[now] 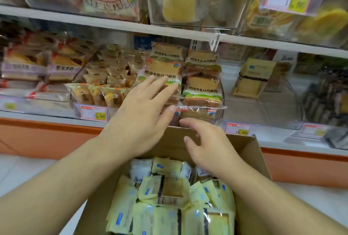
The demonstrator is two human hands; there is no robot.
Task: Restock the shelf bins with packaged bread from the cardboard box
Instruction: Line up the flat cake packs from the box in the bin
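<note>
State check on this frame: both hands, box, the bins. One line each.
left hand: open, fingers on the stacked toast packs
right hand: open, holds nothing, over the cardboard box
cardboard box: open, full of yellow packs
toast bin: stacked full
right bin: nearly empty, few yellow packs

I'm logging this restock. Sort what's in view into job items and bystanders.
Job items:
- cardboard box
- yellow bread packs in the box
- shelf bin holding matching yellow packs
- left hand, right hand, both open

Bystanders:
- milk toast packs
- small cake packs
- price tags
</note>
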